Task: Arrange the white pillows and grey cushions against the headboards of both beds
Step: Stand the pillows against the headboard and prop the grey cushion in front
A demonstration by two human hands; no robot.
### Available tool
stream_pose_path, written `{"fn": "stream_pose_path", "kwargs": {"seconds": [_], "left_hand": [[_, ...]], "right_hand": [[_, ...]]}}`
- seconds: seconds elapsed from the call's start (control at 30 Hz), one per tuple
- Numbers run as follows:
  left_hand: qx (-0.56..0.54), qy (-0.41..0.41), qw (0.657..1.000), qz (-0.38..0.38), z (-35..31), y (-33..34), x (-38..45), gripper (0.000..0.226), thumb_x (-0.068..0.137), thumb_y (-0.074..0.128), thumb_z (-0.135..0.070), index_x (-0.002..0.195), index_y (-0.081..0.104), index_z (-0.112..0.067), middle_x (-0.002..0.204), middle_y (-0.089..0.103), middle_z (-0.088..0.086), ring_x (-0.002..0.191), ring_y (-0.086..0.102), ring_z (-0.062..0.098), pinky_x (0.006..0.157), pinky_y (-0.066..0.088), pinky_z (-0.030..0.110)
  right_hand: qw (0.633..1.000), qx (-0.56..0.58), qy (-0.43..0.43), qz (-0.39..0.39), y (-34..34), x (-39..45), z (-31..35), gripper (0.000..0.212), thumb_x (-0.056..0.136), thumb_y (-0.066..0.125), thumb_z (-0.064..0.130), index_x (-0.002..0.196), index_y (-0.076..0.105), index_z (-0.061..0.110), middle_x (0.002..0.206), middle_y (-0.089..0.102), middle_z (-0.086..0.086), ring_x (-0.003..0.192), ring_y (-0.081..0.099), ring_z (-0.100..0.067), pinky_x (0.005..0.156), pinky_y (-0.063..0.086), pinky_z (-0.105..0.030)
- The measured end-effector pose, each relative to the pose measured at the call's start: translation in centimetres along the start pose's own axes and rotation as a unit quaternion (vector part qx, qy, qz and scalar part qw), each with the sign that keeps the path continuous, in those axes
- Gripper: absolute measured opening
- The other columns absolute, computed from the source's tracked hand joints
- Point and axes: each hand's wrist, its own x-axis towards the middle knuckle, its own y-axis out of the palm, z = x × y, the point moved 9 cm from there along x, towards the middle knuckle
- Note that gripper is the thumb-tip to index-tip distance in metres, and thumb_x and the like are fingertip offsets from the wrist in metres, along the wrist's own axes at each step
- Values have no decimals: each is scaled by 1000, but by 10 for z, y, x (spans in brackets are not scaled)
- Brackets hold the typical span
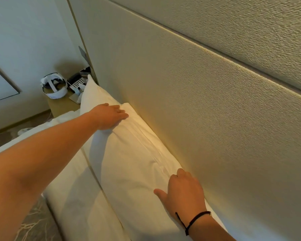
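Note:
A white pillow (129, 159) stands on its long edge, leaning against the beige padded headboard (189, 101). My left hand (109, 117) rests flat on the pillow's top edge near its far end, fingers straight. My right hand (182, 192) lies on the near part of the top edge next to the headboard, with its fingertips tucked down out of sight and the thumb spread. A second white pillow (92, 94) stands beyond the first, its corner pointing up against the headboard. No grey cushion is in view.
The bed's white cover (73, 185) lies below the pillows. A wooden bedside table (63, 105) at the far left carries a white headset (54, 86), a remote and small items. Patterned carpet (30, 228) shows at the lower left.

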Motion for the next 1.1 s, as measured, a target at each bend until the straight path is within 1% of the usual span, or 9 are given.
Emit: {"fn": "stream_pose_path", "kwargs": {"seconds": [0.1,0.17,0.23,0.33,0.43,0.53,0.73,0.93,1.1], "left_hand": [[50,25,996,68,-5,10,6,52,97,54,-28,147,41,-28,149,46,-1,140,39,21,107,41,38],[25,-13,997,75,-2,9,10,34,90,61,-28,121,66,-18,118,66,1,114,61,21,82,52,27],[-45,-50,996,65,-7,13,14,20,89,60,-28,97,71,-14,97,66,0,101,62,21,73,49,22],[-19,-126,992,-25,-1,2,10,26,98,46,-26,106,69,-19,108,66,0,105,60,22,88,46,31],[-93,-125,983,-101,19,-26,2,22,97,51,-29,108,69,-24,102,70,2,92,65,25,71,47,31],[-153,-147,958,-194,31,-54,-1,20,96,55,-31,102,71,-22,95,71,3,84,65,26,70,52,35],[-149,-229,948,-162,12,-46,6,19,94,50,-27,100,67,-20,92,68,3,85,65,27,72,48,34],[-171,-25,984,-50,-61,-56,10,34,99,38,-33,126,57,-40,125,66,-6,120,53,18,98,31,39],[-258,80,960,68,-149,-79,-6,41,96,36,-57,115,68,-41,122,65,-9,116,47,19,106,23,43]], "right_hand": [[1000,26,-10,8,9,-4,5,37,93,44,58,92,57,24,95,51,4,91,51,-18,77,33,-33],[999,46,-22,14,15,-3,9,19,99,42,40,89,51,27,96,55,5,89,52,-16,72,27,-29],[997,69,-21,13,16,-2,8,17,100,40,28,83,42,27,88,50,9,79,47,-13,67,27,-26],[992,122,-6,-14,3,-2,-1,26,101,36,34,76,39,26,70,39,13,67,40,-11,60,26,-27],[988,145,0,-56,-20,-7,-12,30,101,37,41,74,38,27,64,35,12,61,38,-10,51,22,-26],[981,160,2,-110,-42,-16,-22,32,99,40,41,71,37,26,60,33,13,52,31,-7,46,18,-21],[985,148,3,-87,-41,-6,-29,28,101,40,39,77,42,23,70,41,11,64,42,-15,50,26,-26],[967,251,20,-39,-18,-36,-45,32,99,30,55,100,53,32,86,61,9,76,55,-15,61,39,-30],[935,344,83,32,-4,-59,-82,43,103,27,41,72,44,16,67,48,2,60,41,-16,58,31,-32]]}}
